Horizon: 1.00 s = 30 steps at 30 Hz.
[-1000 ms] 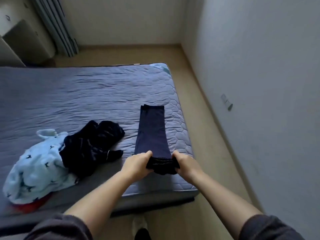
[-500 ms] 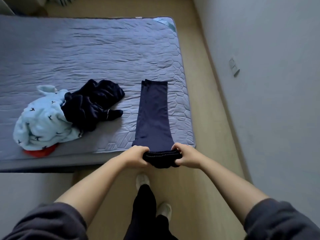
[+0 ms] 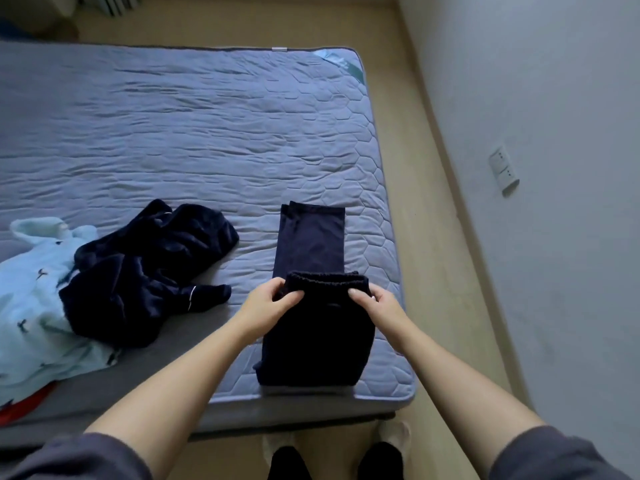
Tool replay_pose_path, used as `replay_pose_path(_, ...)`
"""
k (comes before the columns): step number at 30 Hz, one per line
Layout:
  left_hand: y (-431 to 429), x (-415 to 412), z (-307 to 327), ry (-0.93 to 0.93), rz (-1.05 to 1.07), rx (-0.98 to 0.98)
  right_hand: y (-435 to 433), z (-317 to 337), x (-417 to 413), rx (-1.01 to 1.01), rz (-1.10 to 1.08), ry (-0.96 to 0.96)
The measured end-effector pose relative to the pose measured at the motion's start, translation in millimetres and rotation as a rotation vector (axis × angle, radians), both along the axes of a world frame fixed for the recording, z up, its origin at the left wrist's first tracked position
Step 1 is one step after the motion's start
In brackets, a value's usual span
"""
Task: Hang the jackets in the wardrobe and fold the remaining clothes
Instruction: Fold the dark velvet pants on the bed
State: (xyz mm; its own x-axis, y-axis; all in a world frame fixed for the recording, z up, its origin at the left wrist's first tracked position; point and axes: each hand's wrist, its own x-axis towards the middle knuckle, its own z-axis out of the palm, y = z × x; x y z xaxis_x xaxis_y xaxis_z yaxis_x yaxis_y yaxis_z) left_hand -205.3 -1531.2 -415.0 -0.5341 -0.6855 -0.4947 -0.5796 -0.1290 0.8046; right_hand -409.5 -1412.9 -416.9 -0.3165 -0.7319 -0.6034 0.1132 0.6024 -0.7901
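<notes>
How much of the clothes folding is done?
Not much. No folded pile is in view. Being done: both hands, left and right, hold the waistband of the dark trousers, folded forward over the legs on the bed. Left: a crumpled navy garment, a light blue one and something red under it.

i cannot see the middle part of the dark trousers (image 3: 313,237), because the folded waistband end covers it. the light blue garment (image 3: 38,306) is cut by the left edge, and the dark jacket (image 3: 138,271) lies over its right side. something red (image 3: 20,408) shows only a little from under it; i cannot tell what it is. my sleeves (image 3: 79,457) are cut by the bottom edge.
</notes>
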Motion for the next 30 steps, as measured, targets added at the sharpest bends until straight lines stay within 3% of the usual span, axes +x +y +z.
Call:
replay_pose_path(6, -91, -70, -102, 0.013, 0.202, -0.133, -109, -107, -52, -0.067, -0.013, 0.136)
replay_pose_path(13, -174, -125, -172, -0.026, 0.209, -0.251, -190, -181, -95, -0.141, -0.092, 0.212)
replay_pose_path(18, -225, -144, -204, -0.06, 0.485, -0.249, -244, -218, -114, -0.152, -0.218, 0.244)
replay_pose_path(23, -148, -96, -279, -0.214, 0.481, -0.011, -165, -289, -99, 0.209, -0.198, 0.266)
replay_pose_path(30, -79, -29, -307, -0.312, 0.432, 0.142, -80, -326, -55, 0.289, -0.152, 0.04)
